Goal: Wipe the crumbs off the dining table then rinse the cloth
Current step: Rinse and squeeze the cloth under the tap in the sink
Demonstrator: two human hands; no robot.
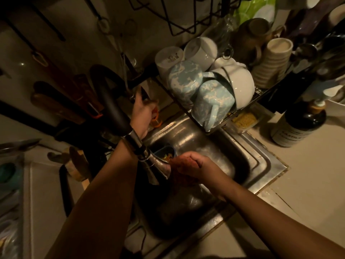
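Head view, kitchen sink station, dim light.

Item 1, cloth (182,177): reddish-brown, bunched, held low over the sink (261,161) basin and just beside the metal spout head of the faucet (156,164). Whether it is wet cannot be told.

Item 2, right hand (194,163): fingers curled tight round the top of the cloth, gripping it.

Item 3, left hand (141,111): stretched past the faucet's dark neck to a dark lever (144,93) at the back wall. Its fingertips are hidden, so whether it grasps the lever or only touches it cannot be told.

Item 4, small blue container (172,149): stands in the basin behind the spout, with food scraps inside.

Item 5, dish rack (261,90): sits to the right of the sink, stacked with upturned mugs (205,86). A dark bottle (298,126) stands on the tabletop (308,184) beyond it.

Status: no dining table is in view, so the wiping cannot be checked, but the cloth's presence at the sink suggests it is finished. The rinse appears only just begun. No running water can be made out. Wetting, wringing and putting the cloth away likely remain.
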